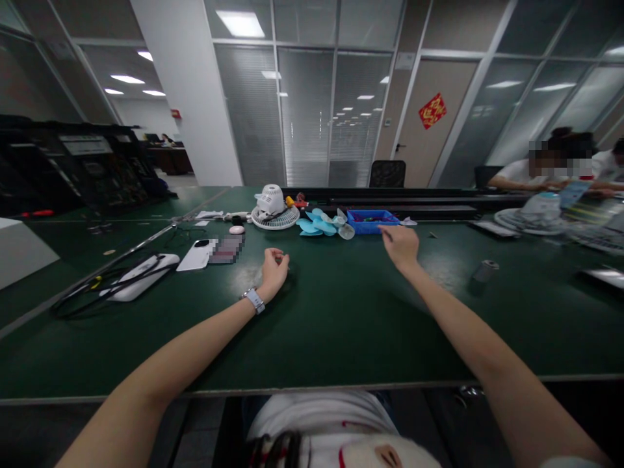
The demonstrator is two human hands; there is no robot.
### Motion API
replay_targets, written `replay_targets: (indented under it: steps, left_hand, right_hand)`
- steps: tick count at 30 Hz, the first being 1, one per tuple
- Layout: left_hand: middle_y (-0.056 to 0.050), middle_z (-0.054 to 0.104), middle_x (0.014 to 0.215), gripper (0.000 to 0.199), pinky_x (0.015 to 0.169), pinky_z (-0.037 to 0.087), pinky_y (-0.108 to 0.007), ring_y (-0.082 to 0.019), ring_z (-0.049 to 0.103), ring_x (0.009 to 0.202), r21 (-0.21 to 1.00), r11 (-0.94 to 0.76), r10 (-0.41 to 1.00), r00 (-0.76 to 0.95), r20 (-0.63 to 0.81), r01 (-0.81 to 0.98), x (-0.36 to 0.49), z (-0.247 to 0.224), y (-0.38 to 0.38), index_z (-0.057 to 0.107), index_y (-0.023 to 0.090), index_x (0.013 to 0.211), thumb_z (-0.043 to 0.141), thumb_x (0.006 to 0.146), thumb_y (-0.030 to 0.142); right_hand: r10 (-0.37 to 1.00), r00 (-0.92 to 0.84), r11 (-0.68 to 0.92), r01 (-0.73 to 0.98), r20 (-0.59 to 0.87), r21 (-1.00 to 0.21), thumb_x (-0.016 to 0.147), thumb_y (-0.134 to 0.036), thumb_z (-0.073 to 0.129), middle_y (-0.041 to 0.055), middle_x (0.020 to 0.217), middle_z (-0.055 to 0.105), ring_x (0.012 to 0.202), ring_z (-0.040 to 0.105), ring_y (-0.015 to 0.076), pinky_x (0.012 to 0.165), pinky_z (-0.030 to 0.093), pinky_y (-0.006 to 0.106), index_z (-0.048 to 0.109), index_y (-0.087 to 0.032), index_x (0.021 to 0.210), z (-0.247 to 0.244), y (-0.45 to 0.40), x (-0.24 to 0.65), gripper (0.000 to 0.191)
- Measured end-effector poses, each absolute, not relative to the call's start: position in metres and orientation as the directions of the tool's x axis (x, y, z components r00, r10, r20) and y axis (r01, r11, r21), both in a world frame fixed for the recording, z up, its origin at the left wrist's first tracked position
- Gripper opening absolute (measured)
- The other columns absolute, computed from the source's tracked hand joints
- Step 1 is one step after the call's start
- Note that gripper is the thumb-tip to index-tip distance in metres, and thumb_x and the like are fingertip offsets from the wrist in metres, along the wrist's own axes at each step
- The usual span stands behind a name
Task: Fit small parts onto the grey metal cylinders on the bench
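Observation:
My left hand (pixel 275 274), with a watch (pixel 254 300) on its wrist, is just above the green table. Its fingers are curled in towards the thumb, and whatever may be between them is hidden. My right hand (pixel 402 247) is at the near right corner of a blue plastic tray (pixel 370 227), fingers bent and pressed together. Anything in that pinch is too small to make out. Small dark parts lie inside the tray. Left of it are light-blue fan blades (pixel 316 224) and clear ones (pixel 345 226). A white fan body (pixel 271 200) rests on a round fan grille (pixel 275 220).
To the left lie phones (pixel 195 255), a white device (pixel 146 276) with a black cable and a pink case (pixel 236 230). A grey metal cylinder (pixel 486 270) stands at the right. Black rails (pixel 404 212) run along the back. Co-workers sit at the far right beside more fan parts.

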State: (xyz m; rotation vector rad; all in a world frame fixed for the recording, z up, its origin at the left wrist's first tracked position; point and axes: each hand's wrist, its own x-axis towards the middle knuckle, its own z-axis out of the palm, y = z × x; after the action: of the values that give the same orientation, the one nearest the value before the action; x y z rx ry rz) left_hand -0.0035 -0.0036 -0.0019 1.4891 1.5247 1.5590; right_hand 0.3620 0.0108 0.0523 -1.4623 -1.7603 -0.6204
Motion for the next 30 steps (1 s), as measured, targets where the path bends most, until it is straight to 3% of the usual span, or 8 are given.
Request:
replay_targets:
  steps: [2, 5, 11, 17, 30]
  left_hand:
    - [0.001, 0.058, 0.087, 0.022, 0.058, 0.049, -0.024, -0.011, 0.059, 0.062, 0.910, -0.249, 0.896, -0.278, 0.346, 0.331, -0.003, -0.002, -0.004, 0.045, 0.021, 0.101, 0.058, 0.085, 0.028]
    - [0.001, 0.058, 0.088, 0.022, 0.058, 0.049, -0.024, -0.010, 0.059, 0.061, 0.911, -0.246, 0.901, -0.269, 0.341, 0.330, -0.004, -0.001, -0.005, 0.045, 0.021, 0.101, 0.058, 0.085, 0.028]
    - [0.002, 0.057, 0.088, 0.021, 0.058, 0.049, -0.025, -0.010, 0.059, 0.059, 0.904, -0.248, 0.900, -0.261, 0.348, 0.349, -0.005, -0.001, -0.004, 0.044, 0.021, 0.101, 0.057, 0.086, 0.029]
    - [0.001, 0.056, 0.088, 0.020, 0.057, 0.049, -0.024, -0.010, 0.059, 0.061, 0.907, -0.248, 0.901, -0.262, 0.345, 0.340, -0.005, -0.004, -0.001, 0.044, 0.022, 0.101, 0.058, 0.086, 0.027]
    - [0.002, 0.057, 0.087, 0.019, 0.058, 0.049, -0.025, -0.010, 0.059, 0.059, 0.906, -0.227, 0.906, -0.264, 0.331, 0.357, -0.003, 0.002, -0.006, 0.044, 0.021, 0.100, 0.056, 0.087, 0.025]
  right_hand:
    - [0.600, 0.093, 0.039, 0.989, 0.795, -0.145, 0.094, -0.021, 0.049, 0.0147, 0.110, 0.073, 0.098, 0.064, 0.0285, 0.087, 0.042, 0.040, 0.072, -0.016, 0.119, 0.051, 0.021, 0.403, 0.034]
    - [0.604, 0.223, -0.083, 0.972, 0.765, -0.219, 0.091, -0.021, 0.049, 0.0151, 0.108, 0.072, 0.095, 0.064, 0.0280, 0.085, 0.043, 0.039, 0.070, -0.015, 0.119, 0.039, 0.024, 0.440, 0.035]
    - [0.621, 0.314, -0.073, 0.935, 0.718, -0.346, 0.090, -0.021, 0.047, 0.0119, 0.104, 0.072, 0.091, 0.065, 0.0250, 0.079, 0.046, 0.035, 0.067, -0.018, 0.119, 0.024, 0.025, 0.455, 0.036]
    - [0.611, 0.277, 0.019, 0.932, 0.742, -0.363, 0.089, -0.022, 0.048, 0.0103, 0.102, 0.073, 0.090, 0.066, 0.0240, 0.080, 0.047, 0.034, 0.069, -0.018, 0.111, 0.024, 0.031, 0.456, 0.030]
    - [0.666, 0.349, -0.131, 0.925, 0.660, -0.358, 0.091, -0.025, 0.048, 0.0109, 0.094, 0.073, 0.085, 0.065, 0.0240, 0.075, 0.045, 0.033, 0.073, -0.021, 0.104, 0.029, 0.026, 0.450, 0.028]
